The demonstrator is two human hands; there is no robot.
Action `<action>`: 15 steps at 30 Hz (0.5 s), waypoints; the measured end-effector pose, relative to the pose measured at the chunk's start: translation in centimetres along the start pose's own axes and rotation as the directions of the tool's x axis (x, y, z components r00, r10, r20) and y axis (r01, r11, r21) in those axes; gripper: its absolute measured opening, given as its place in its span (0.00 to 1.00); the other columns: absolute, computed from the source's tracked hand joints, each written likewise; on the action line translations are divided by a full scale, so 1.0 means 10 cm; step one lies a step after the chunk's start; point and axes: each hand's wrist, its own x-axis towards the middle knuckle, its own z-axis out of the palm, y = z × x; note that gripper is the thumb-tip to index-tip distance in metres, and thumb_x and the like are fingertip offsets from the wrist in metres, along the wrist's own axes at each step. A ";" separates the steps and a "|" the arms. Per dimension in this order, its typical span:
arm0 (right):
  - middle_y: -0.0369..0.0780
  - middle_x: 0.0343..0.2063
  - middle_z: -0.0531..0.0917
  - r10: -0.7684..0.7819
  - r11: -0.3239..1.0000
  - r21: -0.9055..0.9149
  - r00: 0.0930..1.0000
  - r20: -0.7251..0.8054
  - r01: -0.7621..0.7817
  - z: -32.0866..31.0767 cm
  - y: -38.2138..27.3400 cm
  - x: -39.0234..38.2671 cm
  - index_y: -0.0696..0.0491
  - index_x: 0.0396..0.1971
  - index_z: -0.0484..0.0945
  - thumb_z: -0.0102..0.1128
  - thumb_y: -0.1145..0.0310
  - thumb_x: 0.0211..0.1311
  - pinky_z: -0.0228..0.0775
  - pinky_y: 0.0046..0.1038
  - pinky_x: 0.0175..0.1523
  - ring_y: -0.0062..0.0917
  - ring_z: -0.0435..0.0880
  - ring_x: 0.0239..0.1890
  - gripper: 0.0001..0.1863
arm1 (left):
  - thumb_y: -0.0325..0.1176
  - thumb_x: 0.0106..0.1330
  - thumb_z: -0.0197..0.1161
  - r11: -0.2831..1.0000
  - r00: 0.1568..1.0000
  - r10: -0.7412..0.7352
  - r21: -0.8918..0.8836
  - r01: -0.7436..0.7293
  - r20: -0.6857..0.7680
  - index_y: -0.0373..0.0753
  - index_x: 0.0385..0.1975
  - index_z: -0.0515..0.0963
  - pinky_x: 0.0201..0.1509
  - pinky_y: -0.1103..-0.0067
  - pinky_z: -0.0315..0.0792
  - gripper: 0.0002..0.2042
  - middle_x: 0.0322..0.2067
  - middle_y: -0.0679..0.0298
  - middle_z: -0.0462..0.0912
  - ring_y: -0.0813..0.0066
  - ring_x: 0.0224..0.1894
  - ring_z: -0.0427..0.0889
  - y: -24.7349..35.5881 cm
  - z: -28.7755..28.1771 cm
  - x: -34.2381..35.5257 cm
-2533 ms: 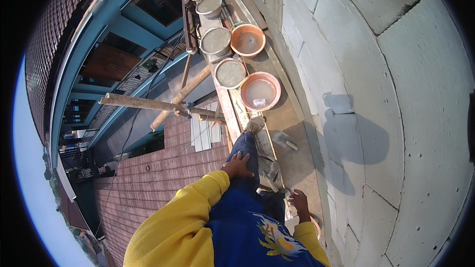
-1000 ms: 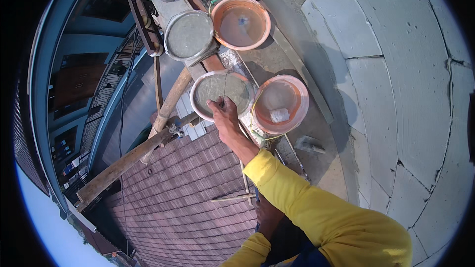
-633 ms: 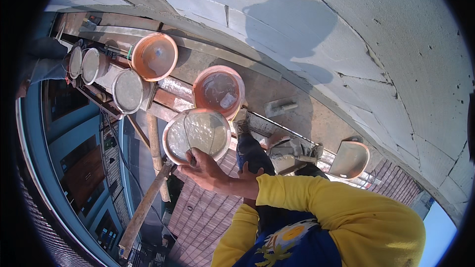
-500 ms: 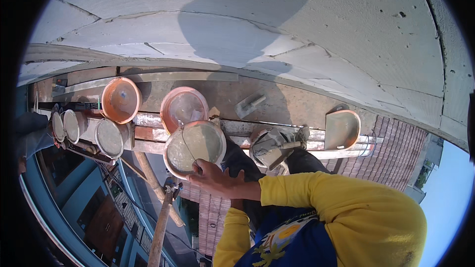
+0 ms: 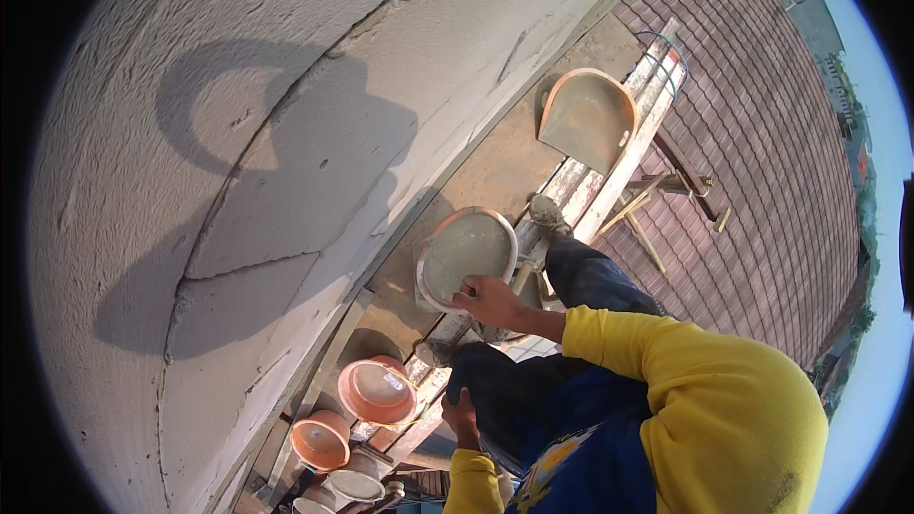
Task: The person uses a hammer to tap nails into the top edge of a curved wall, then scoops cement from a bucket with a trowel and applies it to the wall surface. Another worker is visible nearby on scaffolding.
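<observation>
Seen from above, a person in yellow sleeves stands on a narrow board walkway (image 5: 624, 179) beside a grey block wall (image 5: 457, 48). A round bucket (image 5: 515, 249), filled with grey mix (image 5: 464, 249), is between the right shoe (image 5: 546, 213) and the left shoe (image 5: 436, 352), toward the wall. The right hand (image 5: 490, 302) is curled in a fist at the bucket's near edge; whether it holds the rim or a thin handle cannot be told, nor whether the base touches anything. The left hand (image 5: 462, 419) lies against the left leg, fingers loosely bent, apart from the bucket. Beyond the right shoe sits a tub with one straight side (image 5: 588, 124); past the left shoe stand two orange tubs (image 5: 350, 385). A tiled roof (image 5: 752, 133) spreads out to the right. With one hand on a load that looks heavy, steadiness probably matters most: a firm grip, the rim level so the mix does not slop, the weight close to the legs, both feet settled before any swing. The pale tool handle (image 5: 522, 276) just beside the rim could catch, so slow movement around it seems wise, with the base landing flat, well inside the boards' edge.
</observation>
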 end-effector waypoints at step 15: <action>0.53 0.24 0.85 0.078 0.922 0.380 0.997 0.003 -0.073 -4.67 0.65 0.51 0.61 0.40 0.83 0.64 0.53 0.74 0.78 0.42 0.37 0.48 0.87 0.27 0.22 | 0.56 0.80 0.49 0.720 0.433 0.536 -0.660 0.214 0.725 0.39 0.73 0.66 0.68 0.62 0.75 0.31 0.69 0.54 0.74 0.58 0.68 0.77 5.32 3.73 -0.35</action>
